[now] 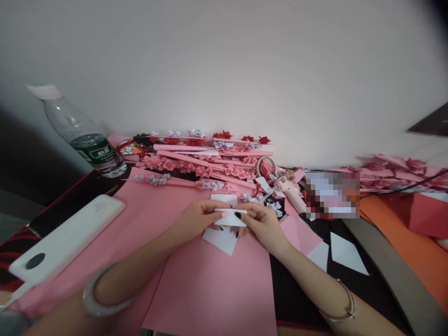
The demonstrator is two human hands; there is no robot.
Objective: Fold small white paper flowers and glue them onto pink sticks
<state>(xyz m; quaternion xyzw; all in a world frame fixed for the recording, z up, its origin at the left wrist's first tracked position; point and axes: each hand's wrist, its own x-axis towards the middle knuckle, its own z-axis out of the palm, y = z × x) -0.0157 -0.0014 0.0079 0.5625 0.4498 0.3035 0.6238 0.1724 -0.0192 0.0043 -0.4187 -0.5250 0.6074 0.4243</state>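
Note:
Between both hands, above the pink sheets, is a small folded piece of white paper (231, 218). My left hand (201, 217) pinches its left side, thumb on the near face. At the right end my right hand (261, 218) grips it too, its dark-nailed thumb pressed on the paper. Just below the hands, a white paper square (221, 241) lies on a pink sheet (213, 289). Another white piece (223, 199) shows behind the fingers, partly hidden by them.
Pink paper flowers (206, 170) and rolled pink tubes lie along the wall. A water bottle (94, 140) and a white power bank (70, 238) are at left. A pink glue gun (292, 193), tape roll (266, 166), loose white paper (347, 254) and orange sheets (402, 233) lie right.

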